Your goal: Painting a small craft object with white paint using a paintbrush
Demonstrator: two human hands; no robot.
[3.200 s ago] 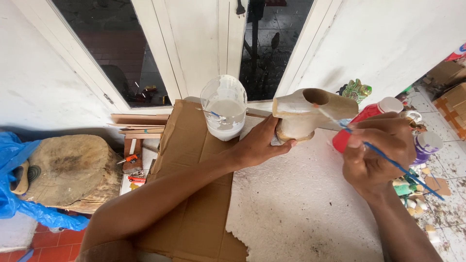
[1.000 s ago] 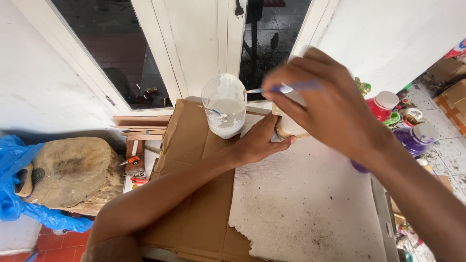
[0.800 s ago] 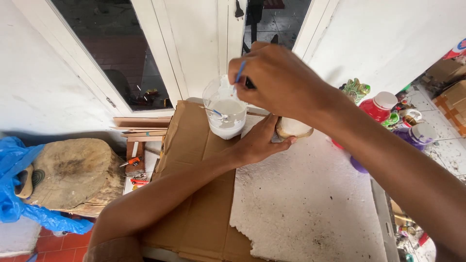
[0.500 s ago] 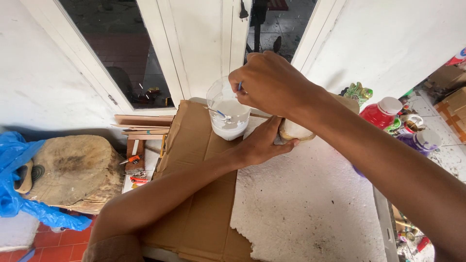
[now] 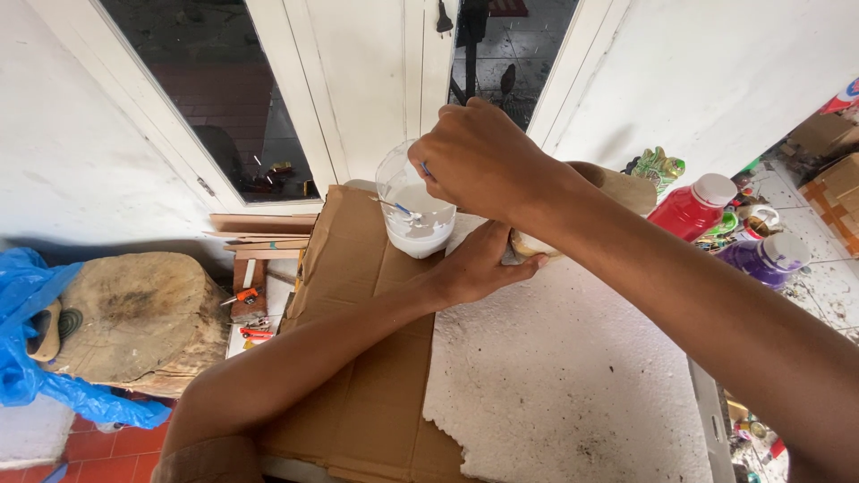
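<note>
loading brush: right hand (image 5: 483, 170) pinching thin blue brush (image 5: 424, 169) over cup of white paint (image 5: 416, 215); left hand (image 5: 479, 264) gripping tan clay piece (image 5: 537, 246). next probably needs steady carry back to piece.

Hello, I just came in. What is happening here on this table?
A person is painting at a table covered with cardboard and a white foam sheet. The right hand holds a thin blue brush over a clear plastic cup of white paint, with the tip in the cup. The left hand steadies a beige clay-like piece on the foam sheet. A red paint bottle and a purple one stand at the right.
</note>
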